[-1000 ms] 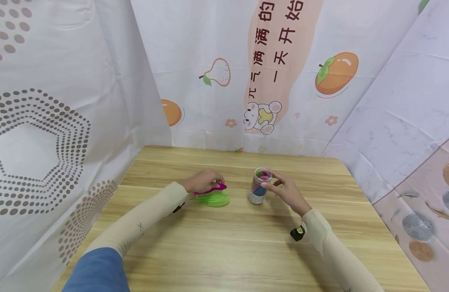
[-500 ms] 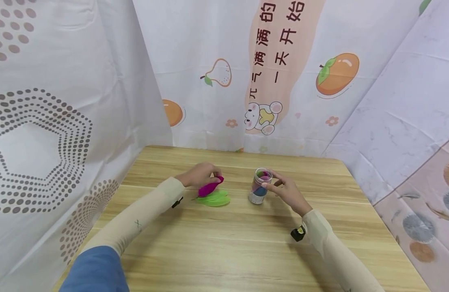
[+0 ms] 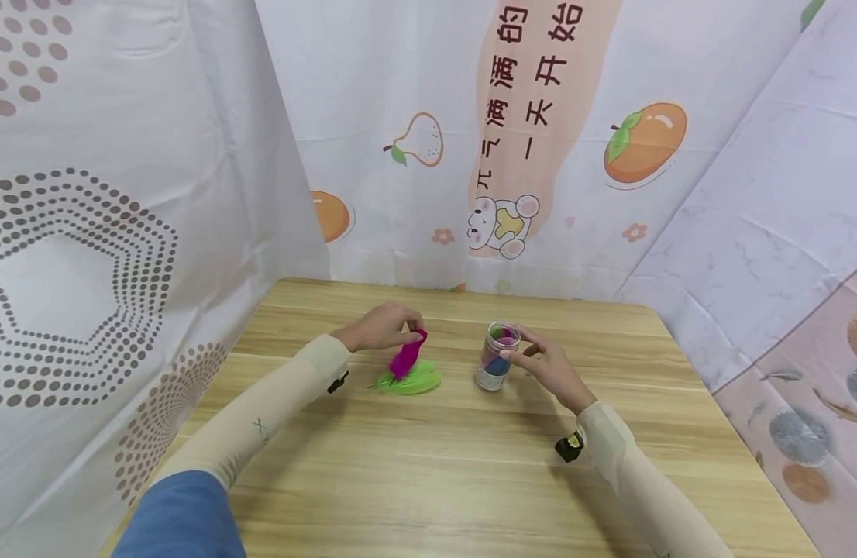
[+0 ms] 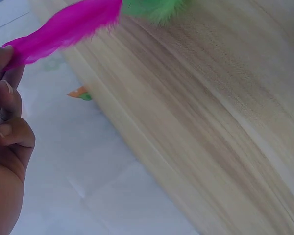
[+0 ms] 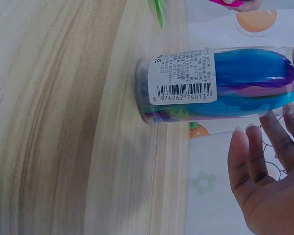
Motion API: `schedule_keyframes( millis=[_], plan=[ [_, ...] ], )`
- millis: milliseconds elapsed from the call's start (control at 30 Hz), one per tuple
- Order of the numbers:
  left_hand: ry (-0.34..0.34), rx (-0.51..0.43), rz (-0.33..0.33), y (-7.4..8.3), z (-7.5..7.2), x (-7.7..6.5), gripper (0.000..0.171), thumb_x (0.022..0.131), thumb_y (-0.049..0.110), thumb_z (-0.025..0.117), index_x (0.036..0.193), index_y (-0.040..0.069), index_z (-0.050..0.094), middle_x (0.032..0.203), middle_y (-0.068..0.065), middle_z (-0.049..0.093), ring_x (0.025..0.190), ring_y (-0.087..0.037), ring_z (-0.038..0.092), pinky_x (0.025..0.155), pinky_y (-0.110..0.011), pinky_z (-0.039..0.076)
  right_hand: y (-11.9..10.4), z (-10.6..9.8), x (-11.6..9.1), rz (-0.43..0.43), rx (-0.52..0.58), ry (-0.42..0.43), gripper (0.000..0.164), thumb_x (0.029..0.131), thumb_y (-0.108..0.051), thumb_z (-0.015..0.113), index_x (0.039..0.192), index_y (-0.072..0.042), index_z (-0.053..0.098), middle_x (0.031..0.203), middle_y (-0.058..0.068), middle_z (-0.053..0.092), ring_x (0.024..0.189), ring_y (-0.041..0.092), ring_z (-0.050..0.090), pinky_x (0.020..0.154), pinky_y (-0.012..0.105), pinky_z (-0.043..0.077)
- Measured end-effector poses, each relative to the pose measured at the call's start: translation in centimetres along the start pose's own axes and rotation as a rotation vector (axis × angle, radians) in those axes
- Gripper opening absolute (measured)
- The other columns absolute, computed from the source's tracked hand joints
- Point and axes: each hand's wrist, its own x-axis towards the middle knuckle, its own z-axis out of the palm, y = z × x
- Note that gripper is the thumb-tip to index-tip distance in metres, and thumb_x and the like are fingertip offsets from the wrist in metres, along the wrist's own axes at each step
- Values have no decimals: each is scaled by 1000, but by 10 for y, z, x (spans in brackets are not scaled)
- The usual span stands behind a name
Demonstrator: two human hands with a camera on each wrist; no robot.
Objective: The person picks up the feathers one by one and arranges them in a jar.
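Note:
My left hand pinches a magenta feather by one end between thumb and fingers. The feather's other end hangs down over green feathers on the table. In the left wrist view the magenta feather extends from my fingertips toward a fluffy green edge. My right hand holds a clear jar near its rim, thumb at the front and fingers behind. The jar stands upright and lidless, with colourful feathers inside. A white barcode label shows on its lower part in the right wrist view.
The wooden table carries the feathers and the jar. A white printed curtain hangs behind its far edge, with more patterned cloth at both sides. Small black devices are strapped under both wrists.
The magenta feather has swung from lying nearly flat above the green ones to hanging steeply from my left fingers, which have risen slightly. My right hand and the jar stay in place.

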Motion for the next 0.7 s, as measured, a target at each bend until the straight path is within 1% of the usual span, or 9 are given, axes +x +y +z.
schedule_keyframes(
  millis=[100, 167, 333, 433, 500, 600, 700],
  plan=[
    [14, -8, 11, 1, -3, 0, 4, 97, 18, 73, 97, 15, 76, 89, 8, 73, 75, -4, 62, 67, -27, 51, -1, 0, 0, 2, -1, 1, 65, 96, -40, 74, 153, -23, 50, 146, 14, 53, 104, 35, 57, 79, 41, 54],
    [28, -17, 15, 1, -6, 0, 4, 97, 18, 74, 97, 15, 76, 89, 8, 73, 71, -4, 60, 63, -26, 49, -1, -1, 0, 6, -1, 0, 65, 96, -41, 74, 154, -22, 50, 147, 14, 53, 104, 35, 58, 80, 43, 55],
    [62, -28, 14, 2, -12, 0, 5, 96, 19, 74, 96, 14, 75, 89, 8, 73, 63, -6, 53, 58, -25, 44, -1, 0, 0, 15, 15, 0, 66, 95, -41, 75, 154, -21, 50, 147, 14, 53, 105, 37, 57, 86, 56, 54],
    [66, -31, 8, 4, -14, 2, 5, 97, 20, 74, 96, 15, 75, 90, 8, 73, 63, -6, 52, 58, -26, 44, -1, 0, 0, 15, 21, 1, 66, 95, -40, 75, 153, -21, 51, 147, 14, 53, 105, 38, 56, 88, 60, 52],
    [69, -28, 2, 5, -15, 2, 4, 97, 20, 74, 95, 16, 76, 90, 8, 73, 65, -6, 53, 59, -26, 44, -1, 0, 0, 14, 21, 0, 66, 95, -40, 75, 153, -21, 51, 146, 15, 53, 106, 38, 56, 88, 60, 53],
    [80, -20, 0, 5, -16, 4, 4, 97, 20, 73, 95, 18, 76, 89, 10, 72, 65, -6, 54, 60, -26, 45, -1, -1, 0, 11, 16, -2, 65, 95, -40, 75, 153, -21, 51, 146, 15, 53, 105, 38, 56, 85, 55, 55],
    [107, -22, 17, 6, -20, 5, 5, 97, 20, 73, 95, 18, 77, 89, 11, 72, 66, -9, 56, 60, -28, 47, -1, -1, 0, 10, 13, -1, 65, 95, -39, 75, 153, -21, 51, 146, 15, 53, 105, 37, 56, 83, 50, 56]
  ],
)
